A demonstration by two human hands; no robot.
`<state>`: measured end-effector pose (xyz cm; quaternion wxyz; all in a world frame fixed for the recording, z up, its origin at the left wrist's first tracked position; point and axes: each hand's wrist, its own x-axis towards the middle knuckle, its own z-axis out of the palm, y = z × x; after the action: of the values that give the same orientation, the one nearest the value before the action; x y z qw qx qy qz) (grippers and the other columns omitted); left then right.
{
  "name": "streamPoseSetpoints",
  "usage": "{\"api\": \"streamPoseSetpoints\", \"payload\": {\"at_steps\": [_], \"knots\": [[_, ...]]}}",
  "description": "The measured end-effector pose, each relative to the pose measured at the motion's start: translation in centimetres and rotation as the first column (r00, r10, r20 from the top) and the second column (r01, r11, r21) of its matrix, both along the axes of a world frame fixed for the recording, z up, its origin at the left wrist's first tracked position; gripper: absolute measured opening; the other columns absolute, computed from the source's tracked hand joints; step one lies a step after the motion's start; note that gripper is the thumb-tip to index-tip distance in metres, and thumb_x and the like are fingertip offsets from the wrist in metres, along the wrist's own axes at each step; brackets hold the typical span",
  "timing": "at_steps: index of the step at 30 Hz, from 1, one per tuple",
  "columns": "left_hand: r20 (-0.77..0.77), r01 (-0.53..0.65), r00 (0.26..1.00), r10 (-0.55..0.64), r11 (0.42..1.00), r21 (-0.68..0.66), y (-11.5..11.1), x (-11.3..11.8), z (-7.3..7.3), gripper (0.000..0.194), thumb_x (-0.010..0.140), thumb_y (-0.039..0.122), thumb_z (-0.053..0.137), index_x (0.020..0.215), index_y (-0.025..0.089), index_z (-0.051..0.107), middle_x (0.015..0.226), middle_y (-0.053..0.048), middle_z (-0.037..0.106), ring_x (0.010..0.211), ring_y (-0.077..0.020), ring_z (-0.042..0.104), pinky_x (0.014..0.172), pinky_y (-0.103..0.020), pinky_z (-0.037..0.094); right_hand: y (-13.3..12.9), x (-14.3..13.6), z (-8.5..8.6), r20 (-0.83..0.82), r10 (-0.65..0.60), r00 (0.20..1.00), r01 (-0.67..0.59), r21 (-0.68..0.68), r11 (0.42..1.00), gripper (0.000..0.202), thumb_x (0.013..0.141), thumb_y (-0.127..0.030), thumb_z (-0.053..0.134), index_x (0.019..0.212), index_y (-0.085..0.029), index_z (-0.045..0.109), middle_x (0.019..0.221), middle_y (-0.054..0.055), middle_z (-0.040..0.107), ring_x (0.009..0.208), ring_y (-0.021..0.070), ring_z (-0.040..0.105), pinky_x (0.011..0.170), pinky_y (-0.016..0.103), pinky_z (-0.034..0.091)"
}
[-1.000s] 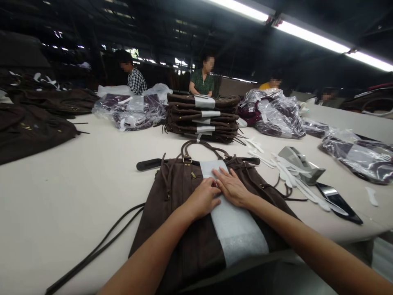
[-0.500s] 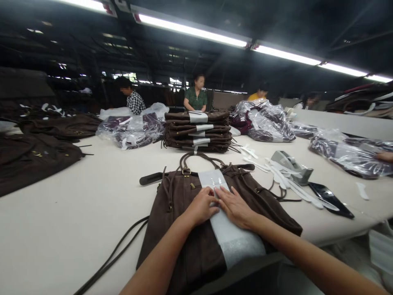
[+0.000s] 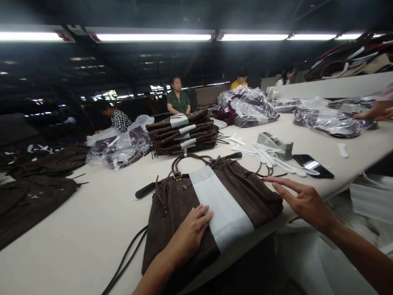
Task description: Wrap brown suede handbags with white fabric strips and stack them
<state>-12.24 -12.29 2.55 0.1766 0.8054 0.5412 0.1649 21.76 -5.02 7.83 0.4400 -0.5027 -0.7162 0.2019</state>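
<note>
A brown suede handbag (image 3: 245, 192) lies flat on the pale table (image 3: 76, 217) in front of me, with a white foam band (image 3: 219, 205) wrapped across its middle. My left hand (image 3: 190, 231) rests flat on the bag, fingertips touching the band's left edge. Off to the right, my right hand (image 3: 302, 200) hovers past the bag's right side near the table's edge, fingers spread and holding nothing. The bag's long strap (image 3: 125, 258) trails off to the lower left.
A stack of banded brown bags (image 3: 184, 133) stands behind. A tape dispenser (image 3: 274, 144), white strips (image 3: 270, 157) and a black phone (image 3: 313, 166) lie at the right. Plastic-wrapped bags (image 3: 245, 106) and dark bags (image 3: 33, 196) surround. Other people sit beyond; another person's hand (image 3: 373, 110) rests at far right.
My right hand has lifted off the foam band and swung out to the right, beyond the bag. My left hand slid down the bag. The view has turned right.
</note>
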Motion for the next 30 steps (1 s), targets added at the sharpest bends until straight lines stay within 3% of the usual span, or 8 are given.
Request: {"api": "streamPoseSetpoints", "payload": {"at_steps": [2, 5, 9, 13, 17, 22, 26, 30], "knots": [[0.078, -0.007, 0.997, 0.005, 1.000, 0.025, -2.1, -0.3, 0.7, 0.037, 0.098, 0.026, 0.040, 0.129, 0.029, 0.059, 0.143, -0.004, 0.051, 0.132, -0.0205, 0.047, 0.115, -0.042, 0.036, 1.1, 2.1, -1.9, 0.013, -0.136, 0.991, 0.136, 0.013, 0.991, 0.043, 0.084, -0.054, 0.058, 0.115, -0.028, 0.070, 0.122, 0.003, 0.067, 0.116, 0.0280, 0.061, 0.098, 0.040, 0.051], [0.178, -0.070, 0.983, 0.037, 0.981, 0.183, -4.5, -0.3, 2.3, 0.031, 0.097, 0.027, 0.045, 0.119, 0.030, 0.066, 0.133, -0.002, 0.060, 0.124, -0.0187, 0.056, 0.106, -0.034, 0.047, 2.2, 4.1, -5.0, -0.003, -0.194, 0.981, 0.192, -0.129, 0.973, 0.050, 0.080, -0.059, 0.057, 0.117, -0.028, 0.069, 0.120, 0.006, 0.068, 0.104, 0.0294, 0.067, 0.086, 0.041, 0.057], [0.177, -0.168, 0.978, 0.115, 0.932, 0.320, -4.5, 1.0, 4.3, 0.032, 0.096, 0.027, 0.048, 0.124, 0.031, 0.062, 0.131, -0.001, 0.061, 0.123, -0.0192, 0.056, 0.106, -0.035, 0.048, 2.2, 4.7, -7.0, -0.065, -0.228, 0.971, 0.208, -0.228, 0.951, 0.052, 0.078, -0.061, 0.058, 0.113, -0.026, 0.072, 0.111, 0.009, 0.071, 0.100, 0.0306, 0.067, 0.084, 0.040, 0.057], [0.045, -0.134, 0.991, 0.127, 0.911, 0.389, -0.4, 1.4, 3.7, 0.040, 0.097, 0.032, 0.044, 0.135, 0.025, 0.052, 0.142, -0.006, 0.051, 0.134, -0.0221, 0.045, 0.111, -0.041, 0.042, 3.5, 4.8, -5.1, -0.163, -0.257, 0.953, 0.245, -0.088, 0.966, 0.045, 0.080, -0.051, 0.061, 0.115, -0.024, 0.070, 0.113, 0.008, 0.070, 0.101, 0.0270, 0.067, 0.088, 0.037, 0.056], [-0.046, -0.106, 0.989, 0.141, 0.887, 0.449, 4.3, -0.4, -0.2, 0.045, 0.096, 0.039, 0.043, 0.137, 0.021, 0.050, 0.146, -0.009, 0.046, 0.137, -0.0262, 0.041, 0.111, -0.047, 0.040, 10.0, 7.0, -1.7, -0.156, -0.277, 0.948, 0.285, 0.027, 0.958, 0.036, 0.084, -0.035, 0.061, 0.114, -0.017, 0.070, 0.114, 0.009, 0.070, 0.100, 0.0225, 0.067, 0.091, 0.033, 0.053], [-0.058, -0.098, 0.989, 0.137, 0.895, 0.434, 7.2, -3.4, -4.9, 0.044, 0.095, 0.040, 0.042, 0.135, 0.024, 0.054, 0.143, -0.004, 0.051, 0.130, -0.0248, 0.049, 0.106, -0.044, 0.044, 20.8, 11.9, 1.2, -0.034, -0.492, 0.870, 0.486, -0.108, 0.867, 0.043, 0.087, -0.021, 0.060, 0.130, -0.013, 0.059, 0.127, 0.011, 0.063, 0.105, 0.0186, 0.063, 0.093, 0.027, 0.048], [-0.033, -0.105, 0.990, 0.137, 0.871, 0.479, 7.3, -4.3, -5.4, 0.041, 0.092, 0.041, 0.047, 0.131, 0.029, 0.058, 0.138, -0.001, 0.056, 0.125, -0.0229, 0.054, 0.105, -0.041, 0.046, 26.5, 13.5, 1.7, 0.069, -0.504, 0.861, 0.502, -0.274, 0.820, 0.033, 0.088, -0.028, 0.065, 0.112, -0.006, 0.066, 0.113, 0.015, 0.067, 0.103, 0.0224, 0.063, 0.087, 0.030, 0.049], [-0.034, -0.095, 0.991, 0.131, 0.851, 0.516, 7.8, -4.5, -5.4, 0.040, 0.090, 0.040, 0.051, 0.129, 0.031, 0.059, 0.134, -0.001, 0.059, 0.121, -0.0228, 0.058, 0.100, -0.040, 0.050, 29.4, 13.6, 1.8, 0.144, -0.487, 0.861, 0.492, -0.474, 0.730, 0.025, 0.090, -0.033, 0.064, 0.095, -0.008, 0.066, 0.092, 0.009, 0.068, 0.081, 0.0167, 0.065, 0.071, 0.030, 0.054]]}}
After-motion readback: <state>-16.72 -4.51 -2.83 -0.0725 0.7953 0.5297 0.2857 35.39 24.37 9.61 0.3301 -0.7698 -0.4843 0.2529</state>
